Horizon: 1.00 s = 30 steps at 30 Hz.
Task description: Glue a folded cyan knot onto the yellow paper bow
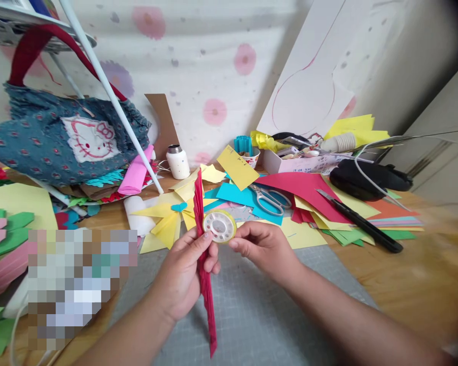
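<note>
My left hand (189,269) is closed around the middle of a long strip of pleated red paper (208,310), held upright over a grey cutting mat (275,305). A small roll of clear tape (219,227) with a white core lies against the red paper, and my left thumb presses on its core. My right hand (265,249) is at the roll's right edge, thumb and forefinger pinched there. Whether a loose end of tape sits in that pinch is too small to see. Behind the paper lies a yellow folded-paper shape (164,223) with a blue centre.
Scissors (269,198) lie on blue paper behind my right hand. A black utility knife (362,223) rests on stacked coloured paper at right. A white bottle (178,162) stands at the back. A denim bag (34,132) and a white rack pole (110,96) are at left.
</note>
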Available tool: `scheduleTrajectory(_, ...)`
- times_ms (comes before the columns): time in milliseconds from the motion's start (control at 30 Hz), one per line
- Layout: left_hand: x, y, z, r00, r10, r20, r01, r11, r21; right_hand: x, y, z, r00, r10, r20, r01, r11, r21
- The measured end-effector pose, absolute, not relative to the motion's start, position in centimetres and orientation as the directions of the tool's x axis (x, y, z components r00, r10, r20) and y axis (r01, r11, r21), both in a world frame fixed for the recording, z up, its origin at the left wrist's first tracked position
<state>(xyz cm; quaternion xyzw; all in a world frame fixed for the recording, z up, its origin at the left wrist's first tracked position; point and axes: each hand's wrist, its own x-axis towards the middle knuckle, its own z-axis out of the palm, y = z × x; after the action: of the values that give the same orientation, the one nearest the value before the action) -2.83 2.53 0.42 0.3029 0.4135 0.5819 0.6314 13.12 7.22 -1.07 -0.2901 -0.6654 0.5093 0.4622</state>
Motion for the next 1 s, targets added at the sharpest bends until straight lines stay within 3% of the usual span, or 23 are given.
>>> scheduleTrajectory(200,-2.9,2.6,0.6,-0.041,0.989,-0.139,-0.449,0.106,0.887,14.1,7.3,0.1,-0.395,0.859,0.325,-0.061,0.329,-0.943)
scheduleTrajectory(433,-3.3,2.8,0.7,-0.077,0.985,-0.158,-0.447,0.107,0.888,15.1,8.2,-0.2,-0.074,0.894,0.443,-0.211,0.420,-0.883)
scheduleTrajectory(600,-3.2,2.7,0.8,-0.072,0.985,-0.156,-0.444,0.108,0.889,15.3,9.1,-0.1,0.084,0.895,0.438,-0.113,0.445,-0.888)
scheduleTrajectory(667,-3.3,2.7,0.8,-0.072,0.988,-0.138,-0.432,0.094,0.897,15.2,9.3,0.1,0.025,0.869,0.495,0.061,0.493,-0.868)
scheduleTrajectory(733,-3.2,2.6,0.9,-0.077,0.991,-0.108,-0.406,0.068,0.911,15.0,9.1,0.3,-0.159,0.833,0.530,0.143,0.551,-0.822)
scheduleTrajectory(833,-3.2,2.3,1.0,-0.072,0.994,-0.078,-0.368,0.046,0.929,14.5,8.1,0.5,-0.396,0.757,0.519,-0.100,0.526,-0.844)
scheduleTrajectory(900,-3.3,2.1,1.0,-0.050,0.996,-0.073,-0.345,0.052,0.937,14.1,7.4,0.6,-0.393,0.715,0.578,-0.207,0.543,-0.814)
scheduleTrajectory(1000,-3.3,1.9,1.0,-0.035,0.997,-0.066,-0.320,0.052,0.946,13.9,6.7,0.8,-0.307,0.639,0.706,-0.099,0.716,-0.691)
